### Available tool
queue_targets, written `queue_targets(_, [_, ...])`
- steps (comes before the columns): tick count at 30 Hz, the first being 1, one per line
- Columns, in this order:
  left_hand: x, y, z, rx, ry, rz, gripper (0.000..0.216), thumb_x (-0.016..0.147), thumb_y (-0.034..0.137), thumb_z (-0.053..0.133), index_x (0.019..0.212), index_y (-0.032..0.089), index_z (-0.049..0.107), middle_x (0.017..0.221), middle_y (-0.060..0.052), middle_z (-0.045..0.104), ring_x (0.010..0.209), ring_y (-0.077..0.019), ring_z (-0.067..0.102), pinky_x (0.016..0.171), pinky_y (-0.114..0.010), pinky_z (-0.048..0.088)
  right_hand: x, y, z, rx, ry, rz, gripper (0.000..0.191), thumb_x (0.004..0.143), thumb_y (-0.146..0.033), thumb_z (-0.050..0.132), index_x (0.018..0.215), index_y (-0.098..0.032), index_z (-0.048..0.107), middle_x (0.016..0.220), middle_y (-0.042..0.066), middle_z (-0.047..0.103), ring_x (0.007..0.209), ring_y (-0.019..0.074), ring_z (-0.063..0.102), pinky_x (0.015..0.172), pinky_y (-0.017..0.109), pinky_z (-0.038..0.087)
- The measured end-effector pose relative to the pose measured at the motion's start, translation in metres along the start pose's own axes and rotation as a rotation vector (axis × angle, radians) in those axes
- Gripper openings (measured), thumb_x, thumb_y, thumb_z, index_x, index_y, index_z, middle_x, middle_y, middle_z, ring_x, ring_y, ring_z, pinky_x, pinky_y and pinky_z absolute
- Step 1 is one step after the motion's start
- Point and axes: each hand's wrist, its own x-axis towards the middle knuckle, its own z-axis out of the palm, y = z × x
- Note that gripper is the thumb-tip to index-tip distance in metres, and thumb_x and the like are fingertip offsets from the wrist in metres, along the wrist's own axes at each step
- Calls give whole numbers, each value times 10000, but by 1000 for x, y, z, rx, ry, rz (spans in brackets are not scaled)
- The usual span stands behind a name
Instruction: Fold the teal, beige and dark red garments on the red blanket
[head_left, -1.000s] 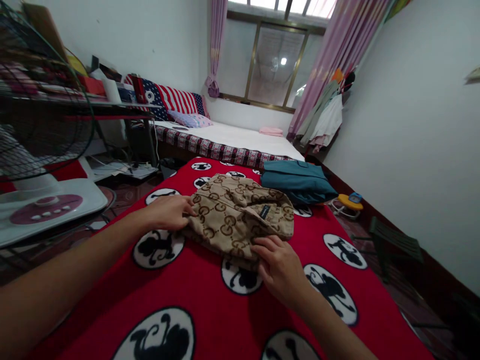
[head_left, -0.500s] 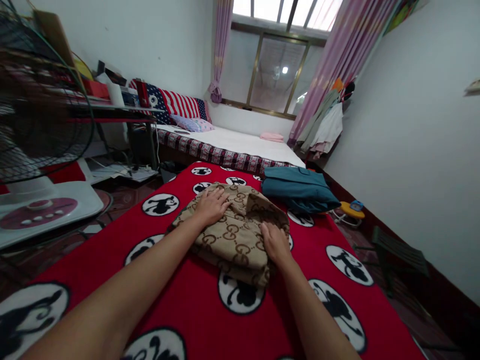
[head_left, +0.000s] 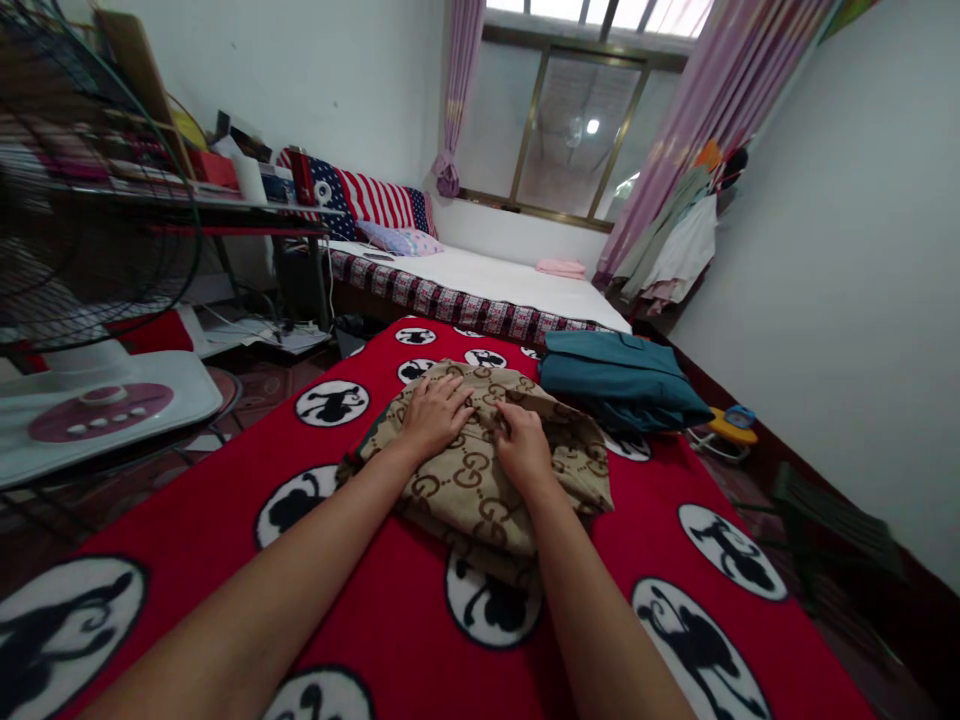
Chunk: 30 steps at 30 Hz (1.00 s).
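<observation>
A beige garment (head_left: 478, 490) with a brown repeated-letter print lies folded in a bundle on the red cover. My left hand (head_left: 437, 415) rests flat on its upper left part, fingers stretched out. Near the middle of the bundle, my right hand (head_left: 523, 445) has its fingers curled and pinched at a fold of the cloth. The garment's right side lies loose and spread beyond that hand. A strip of green and red trim shows at its left edge. Just behind it to the right is a folded teal garment (head_left: 619, 380), apart from both hands.
The red cover (head_left: 405, 600) has white ovals with dark figures. At left stand a fan (head_left: 97, 220) and a cluttered desk (head_left: 292, 225). A bed (head_left: 465, 262) lies under the window. A yellow stool (head_left: 724, 428) and a dark folding stool (head_left: 832, 510) stand at right.
My right hand has moved left from the garment's right edge to its middle, fingers now curled. The garment's right side has spread outward. My left hand stays on the cloth.
</observation>
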Motion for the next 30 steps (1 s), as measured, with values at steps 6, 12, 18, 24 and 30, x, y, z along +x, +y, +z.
queue_targets(6, [-1, -1, -3, -100, 10, 19, 326, 912, 367, 528, 1212, 302, 638, 1394, -40, 547, 1340, -250, 417, 1119, -503, 250, -2, 19, 11, -41, -25, 50, 476, 779, -104, 547, 1245, -173, 618, 1126, 98, 664, 1015, 253, 533, 938, 390, 434])
queue_targets(12, [-2, -4, -7, -316, 95, 4, 229, 838, 201, 557, 977, 268, 726, 1227, 6, 660, 1215, -201, 525, 1100, -411, 322, -3, 17, 8, 89, 64, 123, 344, 692, -125, 584, 1002, -204, 711, 948, 55, 683, 914, 228, 566, 866, 364, 451])
queue_targets(18, [-2, -3, -9, -494, 193, -66, 283, 902, 330, 537, 700, 215, 699, 1044, -22, 708, 1033, -190, 610, 988, -380, 427, -9, 0, 1, 101, 59, 4, 192, 754, -172, 565, 851, -227, 722, 862, 24, 663, 878, 188, 592, 797, 285, 446])
queue_targets(24, [-4, -2, -9, -453, 192, -42, 201, 786, 321, 693, 631, 205, 639, 1003, -23, 711, 982, -198, 616, 947, -376, 442, -13, -13, -3, -93, -69, 81, 221, 829, -362, 592, 678, -241, 700, 766, 5, 679, 684, 148, 604, 602, 249, 367])
queue_targets(30, [-4, 2, -12, -270, 63, -17, 378, 679, 455, 759, 999, 257, 717, 1115, -44, 676, 1087, -263, 560, 1014, -431, 378, -14, -24, -3, -227, -226, 138, 105, 777, -255, 615, 797, -270, 717, 793, 26, 729, 771, 204, 664, 619, 262, 388])
